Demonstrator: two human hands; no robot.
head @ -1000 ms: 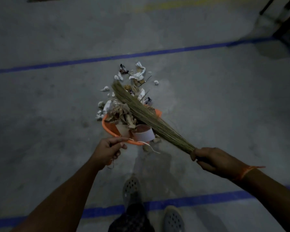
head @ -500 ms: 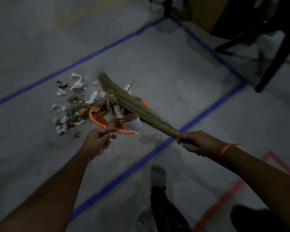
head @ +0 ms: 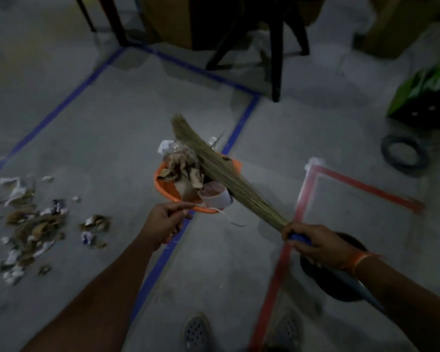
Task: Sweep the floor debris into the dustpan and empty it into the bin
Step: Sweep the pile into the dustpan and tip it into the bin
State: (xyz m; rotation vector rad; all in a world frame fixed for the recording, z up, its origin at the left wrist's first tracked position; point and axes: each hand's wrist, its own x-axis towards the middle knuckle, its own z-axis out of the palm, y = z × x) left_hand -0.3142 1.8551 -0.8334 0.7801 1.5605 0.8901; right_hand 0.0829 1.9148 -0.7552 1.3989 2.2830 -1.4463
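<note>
Gripping orange dustpan [head: 163, 184] heaped with dry leaves [head: 186, 168], left hand [head: 163, 224]; right hand [head: 315, 242] clenching broom [head: 214, 166].

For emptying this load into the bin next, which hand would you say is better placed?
Left. The left hand grips the loaded orange dustpan, so it would probably tip it. The right hand holds the broom across the debris, above a dark round container, possibly the bin.

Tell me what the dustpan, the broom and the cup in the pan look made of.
Dustpan: likely plastic, from its smooth, uniform orange rim. Broom: dry grass or straw bristles, thin tan strands bundled together; its blue handle looks plastic. Cup: probably paper, matte white wall, though blur leaves it open.
</note>
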